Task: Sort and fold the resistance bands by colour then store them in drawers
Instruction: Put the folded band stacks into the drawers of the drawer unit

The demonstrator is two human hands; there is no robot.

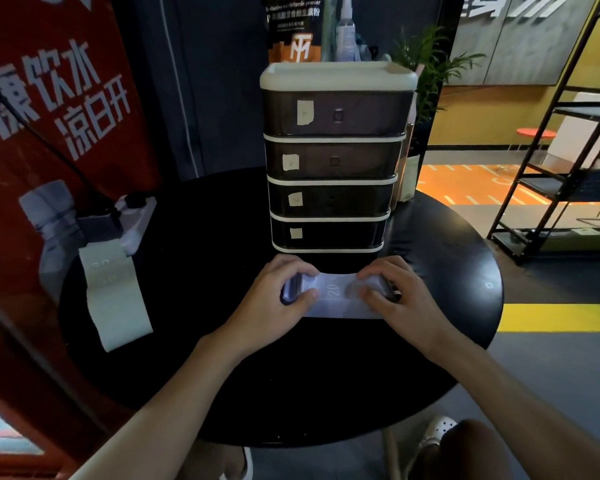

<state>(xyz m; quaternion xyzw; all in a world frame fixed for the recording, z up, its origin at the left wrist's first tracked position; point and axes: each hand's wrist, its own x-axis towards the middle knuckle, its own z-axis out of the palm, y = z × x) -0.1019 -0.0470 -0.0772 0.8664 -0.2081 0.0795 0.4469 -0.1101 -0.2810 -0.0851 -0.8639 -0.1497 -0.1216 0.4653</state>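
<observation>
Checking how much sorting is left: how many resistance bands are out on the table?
2. A purple band, gripped by the left hand and right hand, lies before the drawer unit; a pale green band lies at the table's left. Closed drawers may hide more.

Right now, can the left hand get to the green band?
Probably yes. The green band lies flat on the table on that side, bare tabletop between it and the left hand. That hand grips one end of the purple band, though, so it would have to let go first.
</observation>
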